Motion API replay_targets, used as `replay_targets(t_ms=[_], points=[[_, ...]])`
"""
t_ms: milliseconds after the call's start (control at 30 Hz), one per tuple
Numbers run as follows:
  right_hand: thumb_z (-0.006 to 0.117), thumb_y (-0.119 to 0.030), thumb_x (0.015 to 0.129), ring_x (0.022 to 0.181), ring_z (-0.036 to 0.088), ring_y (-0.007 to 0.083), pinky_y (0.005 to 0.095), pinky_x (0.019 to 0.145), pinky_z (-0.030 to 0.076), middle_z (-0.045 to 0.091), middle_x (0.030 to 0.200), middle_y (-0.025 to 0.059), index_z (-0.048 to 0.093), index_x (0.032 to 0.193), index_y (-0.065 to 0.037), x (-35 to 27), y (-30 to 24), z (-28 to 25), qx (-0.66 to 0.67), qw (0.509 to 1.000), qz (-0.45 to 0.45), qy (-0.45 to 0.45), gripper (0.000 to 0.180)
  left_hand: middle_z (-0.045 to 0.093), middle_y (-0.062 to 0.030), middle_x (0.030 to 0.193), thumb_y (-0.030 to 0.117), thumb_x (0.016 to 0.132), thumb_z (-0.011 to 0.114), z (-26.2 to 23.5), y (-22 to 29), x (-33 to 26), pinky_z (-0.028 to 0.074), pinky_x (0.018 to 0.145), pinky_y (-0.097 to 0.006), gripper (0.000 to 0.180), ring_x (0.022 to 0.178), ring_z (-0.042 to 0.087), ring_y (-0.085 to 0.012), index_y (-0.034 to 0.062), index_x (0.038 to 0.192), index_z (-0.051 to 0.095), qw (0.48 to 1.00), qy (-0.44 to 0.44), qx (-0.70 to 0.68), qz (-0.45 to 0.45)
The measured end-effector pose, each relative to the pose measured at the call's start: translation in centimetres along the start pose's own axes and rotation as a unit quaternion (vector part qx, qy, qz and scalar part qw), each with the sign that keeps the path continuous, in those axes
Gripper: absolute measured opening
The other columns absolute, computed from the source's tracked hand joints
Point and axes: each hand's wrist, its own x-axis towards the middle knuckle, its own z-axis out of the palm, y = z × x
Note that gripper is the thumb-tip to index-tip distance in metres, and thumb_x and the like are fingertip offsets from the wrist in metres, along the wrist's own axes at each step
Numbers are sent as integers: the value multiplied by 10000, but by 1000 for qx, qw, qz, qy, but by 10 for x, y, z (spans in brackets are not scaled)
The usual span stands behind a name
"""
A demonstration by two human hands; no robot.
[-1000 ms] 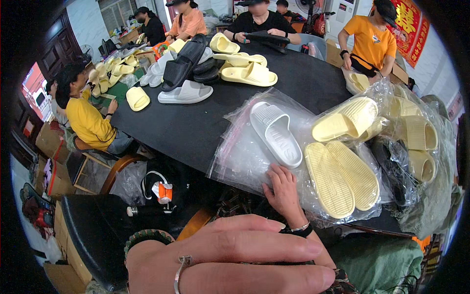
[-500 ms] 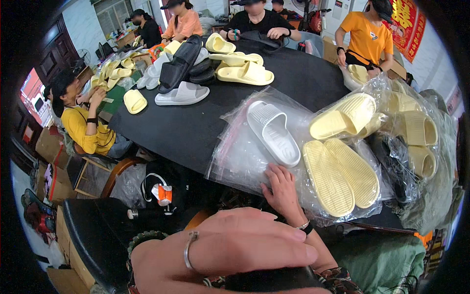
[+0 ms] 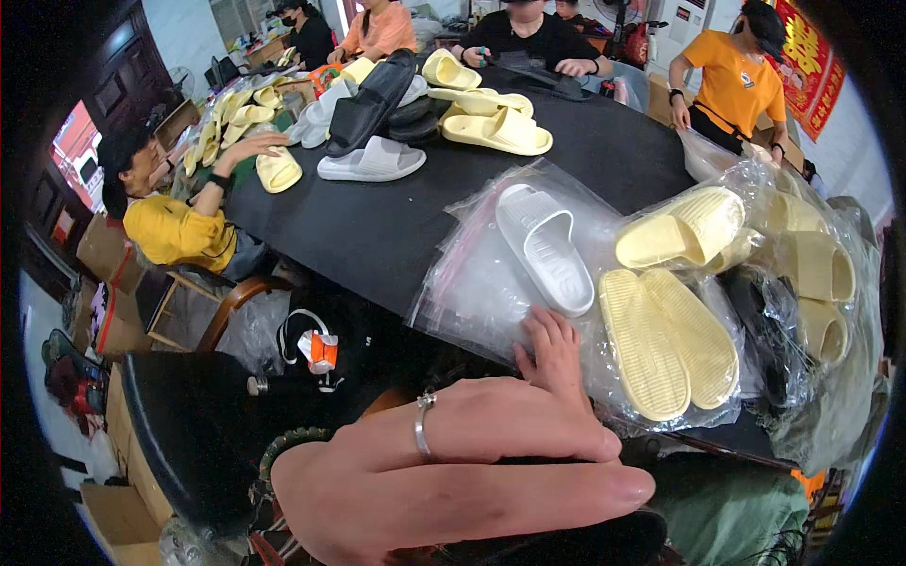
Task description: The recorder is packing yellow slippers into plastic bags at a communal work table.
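Note:
My left hand (image 3: 453, 472), with a silver ring and a dark braided bracelet, looms large close in front of the view. Its fingers stretch to the right, and nothing shows in them; its palm side is hidden. Behind it, my right hand (image 3: 553, 351) lies with fingers spread at the table's near edge, on a clear plastic bag (image 3: 462, 274). The fingertips are by the heel of a white slide slipper (image 3: 545, 250) resting on that bag. Right of this hand, a pair of pale yellow slippers (image 3: 668, 344) lies soles up on plastic.
Bagged yellow slippers (image 3: 819, 269) and a bagged black one (image 3: 764, 330) crowd the right side of the black table (image 3: 359, 245). Across it sit a grey slipper (image 3: 373, 160), a black slipper (image 3: 373, 104) and several yellow ones. Co-workers surround the table; a black chair (image 3: 170, 434) stands at left.
The table scene has shifted rightward in view. My left hand has moved right and its fingers show a wider gap. The yellow-sleeved person now reaches toward a yellow slipper.

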Motion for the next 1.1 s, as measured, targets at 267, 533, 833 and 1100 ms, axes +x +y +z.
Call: replay_targets(t_ms=[267, 533, 833, 1100], points=[[728, -195, 846, 1280, 483, 371, 499, 1055, 371, 546, 1370, 158, 590, 1209, -40, -3, 5, 3, -10, 1000, -8, 9, 418, 648, -300, 1189, 245, 811, 782, -9, -49, 5, 557, 878, -427, 607, 1027, 656, -415, -193, 1189, 596, 958, -23, 67, 278], [724, -192, 849, 1280, 479, 385, 504, 1071, 360, 547, 1372, 167, 581, 1214, -25, -5, 7, 6, -25, 1000, -17, 8, 427, 716, -243, 1092, 251, 894, 734, 20, 17, -9, 511, 945, -518, 203, 1015, 710, -389, 57, 948, 757, 975, 219, 34, -2], [721, -191, 852, 1270, 482, 390, 507, 1068, 364, 550, 1374, 167, 572, 1224, -26, 0, 1, 1, -28, 999, -15, -2, 434, 692, -251, 1110, 185, 893, 731, 1, -31, -3, 549, 882, -436, 270, 999, 700, -366, -55, 1008, 686, 965, 166, 64, 195], [724, -183, 855, 1266, 483, 389, 501, 1068, 363, 556, 1348, 156, 570, 1204, -30, -2, 3, 4, -24, 1000, -14, 4, 411, 644, -315, 1114, 110, 929, 694, -5, -18, 1, 577, 839, -379, 353, 986, 685, -354, -170, 1127, 609, 956, 89, 91, 262]])
